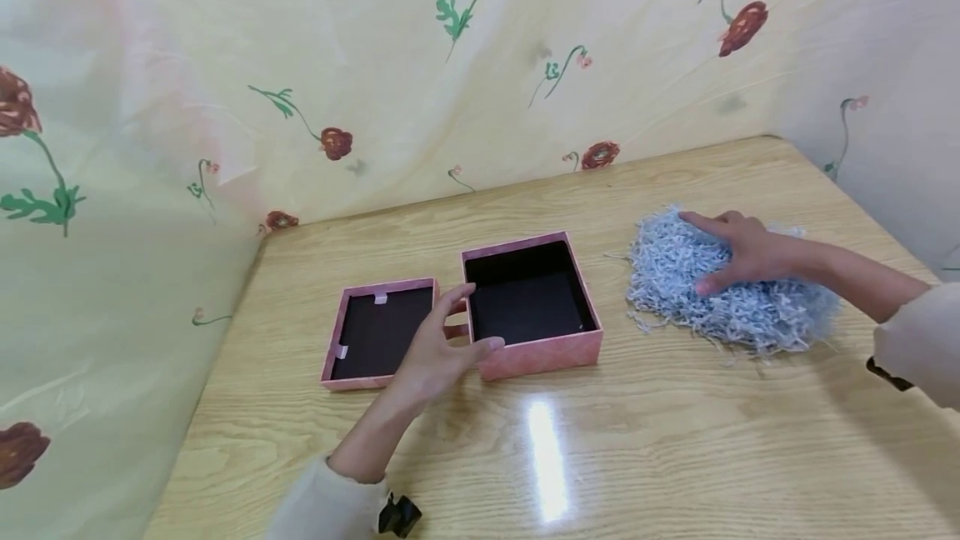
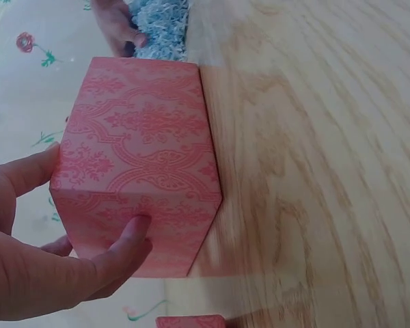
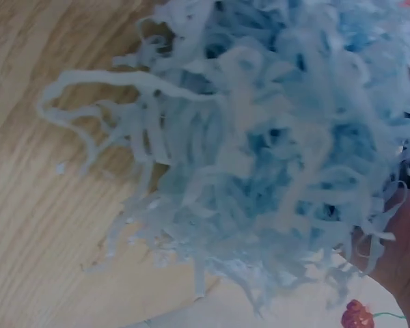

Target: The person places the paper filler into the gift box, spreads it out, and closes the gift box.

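A pink patterned box [image 1: 542,357] with a black inside stands upright on the table, its top uncovered. My left hand [image 1: 438,357] holds it at the near left corner, thumb at the front rim and fingers [image 2: 126,249] against the left side. To the right lies a loose heap of pale blue shredded paper [image 1: 675,273]. Over that heap my right hand [image 1: 750,252] rests, thumb and index finger spread apart; some of its other fingers are hidden. Close up in the right wrist view, the shredded paper [image 3: 273,150] covers most of the hand.
Left of the box lies its shallow pink lid [image 1: 382,332], black inside face up, with two small pale tabs. The wooden table [image 1: 637,457] meets a floral cloth [image 1: 390,65] at its back and left edges. A few loose paper strands lie around the heap.
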`<state>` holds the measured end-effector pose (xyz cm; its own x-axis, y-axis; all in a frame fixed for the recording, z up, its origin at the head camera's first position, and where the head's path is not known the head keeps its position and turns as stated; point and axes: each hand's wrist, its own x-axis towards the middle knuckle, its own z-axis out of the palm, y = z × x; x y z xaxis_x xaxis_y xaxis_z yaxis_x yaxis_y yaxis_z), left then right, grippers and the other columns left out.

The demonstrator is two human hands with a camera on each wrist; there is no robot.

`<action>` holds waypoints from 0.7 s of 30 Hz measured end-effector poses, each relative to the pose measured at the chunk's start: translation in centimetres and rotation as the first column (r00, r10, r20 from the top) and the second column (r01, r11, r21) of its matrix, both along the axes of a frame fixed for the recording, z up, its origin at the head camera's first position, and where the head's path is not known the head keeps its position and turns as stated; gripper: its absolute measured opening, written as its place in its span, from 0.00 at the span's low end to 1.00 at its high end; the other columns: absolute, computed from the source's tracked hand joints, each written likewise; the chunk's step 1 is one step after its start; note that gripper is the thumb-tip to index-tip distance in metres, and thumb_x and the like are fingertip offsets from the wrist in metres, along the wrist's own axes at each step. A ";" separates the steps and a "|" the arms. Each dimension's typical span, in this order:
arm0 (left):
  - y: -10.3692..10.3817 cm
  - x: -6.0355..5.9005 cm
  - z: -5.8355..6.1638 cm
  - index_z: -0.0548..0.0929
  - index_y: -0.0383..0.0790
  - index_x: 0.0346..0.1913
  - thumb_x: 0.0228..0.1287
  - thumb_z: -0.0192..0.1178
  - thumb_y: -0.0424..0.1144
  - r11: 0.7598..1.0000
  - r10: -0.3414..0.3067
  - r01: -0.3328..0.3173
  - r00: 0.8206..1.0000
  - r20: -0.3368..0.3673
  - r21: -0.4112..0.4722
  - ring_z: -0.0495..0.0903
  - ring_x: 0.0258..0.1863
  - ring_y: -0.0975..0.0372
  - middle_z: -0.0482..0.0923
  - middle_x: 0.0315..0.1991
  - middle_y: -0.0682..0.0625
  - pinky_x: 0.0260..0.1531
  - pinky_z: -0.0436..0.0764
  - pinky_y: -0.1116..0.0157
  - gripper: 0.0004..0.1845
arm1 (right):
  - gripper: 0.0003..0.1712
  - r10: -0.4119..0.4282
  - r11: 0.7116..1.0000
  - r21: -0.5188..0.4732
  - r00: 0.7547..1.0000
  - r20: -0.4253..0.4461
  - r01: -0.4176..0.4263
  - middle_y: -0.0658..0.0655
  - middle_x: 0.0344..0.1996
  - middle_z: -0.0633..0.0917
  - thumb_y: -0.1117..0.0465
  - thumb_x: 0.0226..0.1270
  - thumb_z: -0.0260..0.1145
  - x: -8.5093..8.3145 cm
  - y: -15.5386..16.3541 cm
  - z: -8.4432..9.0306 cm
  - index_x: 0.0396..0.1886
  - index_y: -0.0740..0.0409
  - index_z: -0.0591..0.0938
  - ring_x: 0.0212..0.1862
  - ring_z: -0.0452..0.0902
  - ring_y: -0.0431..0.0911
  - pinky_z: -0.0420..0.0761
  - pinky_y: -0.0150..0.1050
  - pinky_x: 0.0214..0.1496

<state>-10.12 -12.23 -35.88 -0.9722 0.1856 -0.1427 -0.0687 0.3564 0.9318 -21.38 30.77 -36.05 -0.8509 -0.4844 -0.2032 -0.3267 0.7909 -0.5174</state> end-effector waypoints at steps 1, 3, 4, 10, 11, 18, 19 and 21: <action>0.0 0.0 0.0 0.64 0.59 0.70 0.55 0.72 0.45 1.000 0.002 -0.002 1.000 0.000 0.000 0.72 0.58 0.47 0.61 0.67 0.42 0.50 0.79 0.55 0.41 | 0.64 0.007 1.000 0.005 1.000 -0.002 -0.007 0.84 0.59 0.55 0.55 0.51 0.77 0.0 0.0 -0.2 0.76 0.65 0.44 0.60 0.51 0.77 0.65 0.70 0.47; 0.0 -0.1 0.0 0.64 0.59 0.70 0.55 0.72 0.45 1.000 0.003 -0.003 1.000 0.000 0.003 0.72 0.58 0.46 0.61 0.68 0.42 0.50 0.79 0.54 0.41 | 0.64 0.021 1.000 0.018 1.000 -0.012 -0.021 0.84 0.58 0.56 0.55 0.50 0.77 -0.1 0.1 -0.5 0.75 0.67 0.45 0.59 0.53 0.77 0.65 0.70 0.47; 0.0 -0.1 0.0 0.64 0.59 0.70 0.55 0.72 0.45 1.000 0.002 -0.002 1.000 0.001 0.004 0.72 0.58 0.46 0.61 0.68 0.42 0.49 0.79 0.54 0.41 | 0.63 0.028 0.999 0.026 0.999 -0.019 -0.027 0.84 0.58 0.57 0.55 0.50 0.77 -0.2 0.1 -0.7 0.75 0.67 0.45 0.58 0.53 0.77 0.65 0.71 0.47; 0.0 -0.1 0.1 0.64 0.60 0.70 0.54 0.72 0.44 1.000 0.000 0.000 1.000 0.009 0.004 0.73 0.58 0.47 0.61 0.68 0.43 0.49 0.79 0.54 0.41 | 0.61 0.015 0.998 0.069 0.999 -0.041 -0.012 0.82 0.56 0.60 0.54 0.48 0.78 -0.3 0.3 -1.4 0.72 0.72 0.51 0.56 0.57 0.76 0.65 0.70 0.48; 0.0 -0.1 0.1 0.64 0.60 0.70 0.54 0.72 0.44 1.000 0.000 0.000 1.000 0.011 0.004 0.73 0.58 0.47 0.61 0.68 0.43 0.49 0.79 0.55 0.41 | 0.61 0.012 0.997 0.071 0.999 -0.044 -0.009 0.82 0.55 0.60 0.54 0.48 0.79 -0.3 0.3 -1.5 0.72 0.73 0.52 0.56 0.58 0.76 0.65 0.69 0.49; -0.2 -0.1 0.0 0.64 0.60 0.70 0.54 0.72 0.44 1.000 0.008 -0.008 1.000 0.015 0.006 0.72 0.57 0.47 0.61 0.68 0.44 0.49 0.79 0.54 0.41 | 0.58 0.023 0.998 0.066 0.994 -0.102 -0.017 0.79 0.50 0.65 0.53 0.45 0.80 -0.5 0.1 -2.3 0.67 0.78 0.60 0.52 0.65 0.71 0.70 0.63 0.46; -0.2 -0.1 0.0 0.64 0.60 0.70 0.54 0.72 0.44 1.000 0.009 -0.009 1.000 0.017 0.004 0.72 0.57 0.47 0.61 0.68 0.44 0.49 0.79 0.54 0.41 | 0.57 0.023 0.998 0.067 0.994 -0.106 -0.016 0.79 0.50 0.66 0.54 0.45 0.80 -0.6 0.1 -2.4 0.66 0.79 0.60 0.52 0.65 0.71 0.71 0.62 0.46; -0.2 -0.1 0.0 0.64 0.60 0.70 0.54 0.72 0.45 1.000 0.008 -0.008 1.000 0.018 0.004 0.72 0.57 0.48 0.61 0.68 0.44 0.49 0.79 0.54 0.41 | 0.55 0.023 0.997 0.070 0.993 -0.114 -0.015 0.80 0.49 0.67 0.56 0.44 0.80 -0.7 0.2 -2.6 0.65 0.81 0.61 0.51 0.66 0.71 0.72 0.61 0.45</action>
